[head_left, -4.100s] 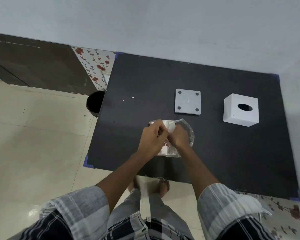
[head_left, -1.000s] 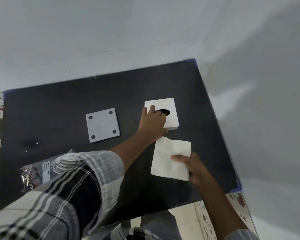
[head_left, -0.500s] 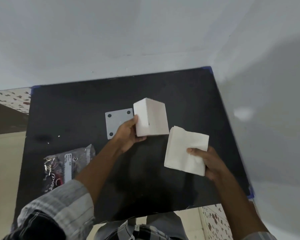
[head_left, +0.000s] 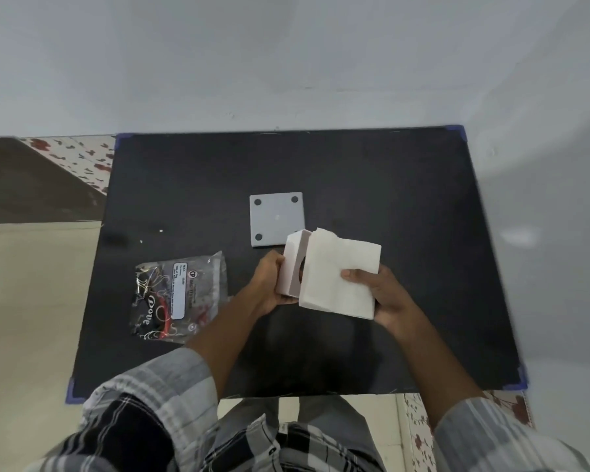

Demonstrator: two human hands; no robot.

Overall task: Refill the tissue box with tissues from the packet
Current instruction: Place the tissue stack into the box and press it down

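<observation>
Stack meets box — loading about to begin

Your left hand (head_left: 269,284) grips the tissue box (head_left: 292,265) tipped sideways above the desk (head_left: 372,185), seemingly to present its open bottom; your right hand (head_left: 385,294), fingers closed round the tissues (head_left: 341,277), holds them against it — emptied packet (head_left: 178,296) lies left.

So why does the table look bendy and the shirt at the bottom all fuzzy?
Head view: the wide-angle lens bows the black table, so its side edges splay outward. The plaid sleeve is close to the camera and smeared. The tissue stack and tissue box in the middle are sharper. Light is soft, with a pale glare patch on the right wall.
</observation>
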